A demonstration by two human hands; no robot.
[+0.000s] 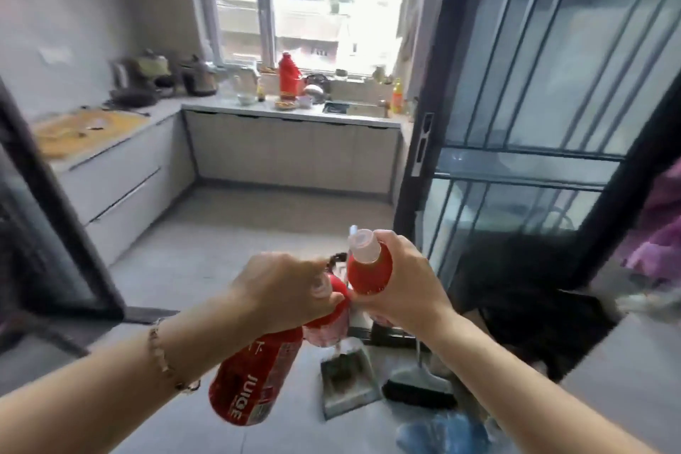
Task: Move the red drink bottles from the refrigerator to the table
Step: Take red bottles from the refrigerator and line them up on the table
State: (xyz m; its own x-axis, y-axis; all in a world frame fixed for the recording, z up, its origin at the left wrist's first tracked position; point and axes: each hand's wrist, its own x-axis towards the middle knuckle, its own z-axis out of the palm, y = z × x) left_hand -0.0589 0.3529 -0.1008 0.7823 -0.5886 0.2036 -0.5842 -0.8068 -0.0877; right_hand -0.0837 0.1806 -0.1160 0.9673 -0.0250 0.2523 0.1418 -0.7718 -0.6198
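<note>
Grey L-shaped kitchen counter [294, 111] fills the far side of the room, with a black-framed sliding glass door [516, 122] to its right. Nearer than the counter, over the grey floor, the left hand [287, 287] has its fingers closed around the necks of two red plastic juice bottles [254, 380], which hang tilted downward. Just right of it, the right hand [401, 284] grips a third red bottle with a clear cap [368, 265], upright. No table is in view. Carrying well likely means keeping the left grip firm, since two necks in one hand could slip.
</note>
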